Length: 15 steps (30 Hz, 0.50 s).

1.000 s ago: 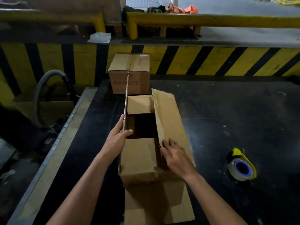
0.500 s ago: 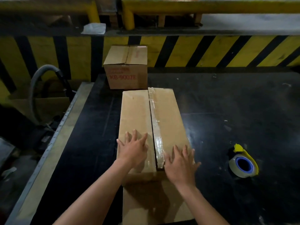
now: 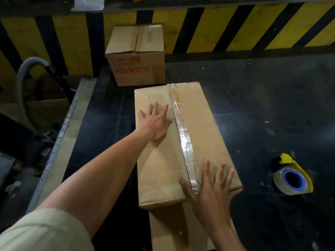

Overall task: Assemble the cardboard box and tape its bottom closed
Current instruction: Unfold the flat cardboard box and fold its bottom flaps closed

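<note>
A long brown cardboard box (image 3: 203, 127) lies on the black table (image 3: 272, 98) with its two long flaps folded down and meeting at a centre seam. An old strip of clear tape runs along the right flap's edge beside the seam. My left hand (image 3: 155, 122) presses flat, fingers spread, on the left flap near the far end. My right hand (image 3: 210, 185) presses flat on the right flap at the near end, over the seam. A roll of clear tape (image 3: 291, 178) in a yellow dispenser with a blue core lies on the table to the right, untouched.
A smaller closed cardboard box (image 3: 136, 55) printed in red stands just behind the long box. A flat cardboard piece (image 3: 174, 225) lies under the near end. A yellow and black striped wall (image 3: 235, 24) backs the table. A grey hose (image 3: 23, 78) curves at the left, beyond the table's metal edge.
The open left flap was folded down, closing the top. My left hand then slid toward the far end while my right hand stayed near the front. The view tilted down and closer.
</note>
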Tool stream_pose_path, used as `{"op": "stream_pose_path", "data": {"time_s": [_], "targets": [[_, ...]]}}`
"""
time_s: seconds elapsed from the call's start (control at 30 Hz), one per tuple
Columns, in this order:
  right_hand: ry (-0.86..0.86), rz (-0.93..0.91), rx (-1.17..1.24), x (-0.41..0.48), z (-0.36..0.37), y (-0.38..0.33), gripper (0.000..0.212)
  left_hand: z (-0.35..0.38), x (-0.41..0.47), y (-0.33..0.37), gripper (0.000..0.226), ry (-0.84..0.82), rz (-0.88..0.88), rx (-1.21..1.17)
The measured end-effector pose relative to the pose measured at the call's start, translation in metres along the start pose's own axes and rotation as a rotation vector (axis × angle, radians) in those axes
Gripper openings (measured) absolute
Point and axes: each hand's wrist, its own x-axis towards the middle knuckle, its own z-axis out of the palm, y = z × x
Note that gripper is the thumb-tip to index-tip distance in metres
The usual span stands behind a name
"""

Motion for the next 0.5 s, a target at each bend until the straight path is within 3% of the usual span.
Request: {"op": "stream_pose_path", "data": {"time_s": [0.23, 0.3, 0.37, 0.5], "targets": [[0.103, 0.115, 0.214, 0.016, -0.003, 0.017, 0.103, -0.037, 0.075, -0.017, 0.082, -0.044, -0.106, -0.026], [0.172, 0.346, 0.347, 0.008, 0.004, 0.002, 0.111, -0.044, 0.093, -0.019, 0.087, -0.04, -0.117, -0.048], [0.22, 0.576, 0.657, -0.002, 0.015, -0.013, 0.122, -0.048, 0.108, -0.021, 0.091, -0.03, -0.119, -0.051], [0.21, 0.474, 0.996, -0.012, 0.023, -0.025, 0.109, -0.054, 0.122, -0.021, 0.098, -0.008, -0.153, -0.037]]}}
